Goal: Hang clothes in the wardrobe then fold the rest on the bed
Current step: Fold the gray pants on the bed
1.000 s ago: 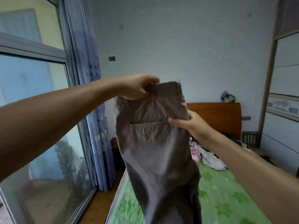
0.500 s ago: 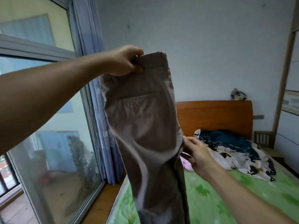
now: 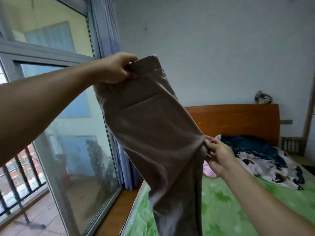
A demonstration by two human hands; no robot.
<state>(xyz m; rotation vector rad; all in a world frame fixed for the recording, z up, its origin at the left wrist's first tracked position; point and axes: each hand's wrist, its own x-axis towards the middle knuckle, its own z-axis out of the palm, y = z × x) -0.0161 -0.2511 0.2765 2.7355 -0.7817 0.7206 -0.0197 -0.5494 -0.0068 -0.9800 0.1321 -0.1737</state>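
A pair of grey-brown trousers [image 3: 153, 133] hangs in the air in front of me, back pocket facing me, legs dropping out of view at the bottom. My left hand [image 3: 117, 68] grips the waistband at the top. Lower down, my right hand [image 3: 219, 155] pinches the trousers' right edge near the crotch seam. Behind them lies the bed [image 3: 221, 206] with its green leaf-patterned sheet.
A heap of dark blue and patterned clothes [image 3: 265, 157] and a pink garment [image 3: 208, 171] lie near the wooden headboard [image 3: 238, 120]. A large window [image 3: 56, 116] and blue curtain [image 3: 109, 40] fill the left. A wardrobe edge [image 3: 311, 108] shows at far right.
My right hand has slid down the trousers' right edge from near the pocket to the crotch seam. The view has turned left, and the trousers are spread wider.
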